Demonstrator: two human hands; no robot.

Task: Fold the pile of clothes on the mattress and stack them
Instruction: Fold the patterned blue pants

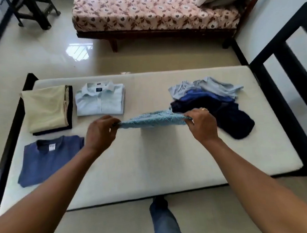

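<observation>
Both hands up over the mattress (153,165): left hand (99,133) and right hand (202,124) each pinch one end of a light blue patterned garment (152,120), stretched taut between them, held above the mid mattress; unfolded pile (213,101) of grey, blue and navy clothes far right, just behind right hand; folded items on the left: beige stack (47,109) over a dark piece, pale blue collared shirt (100,99) beside it, blue t-shirt (50,160) nearest; floral bed (150,9) beyond
</observation>
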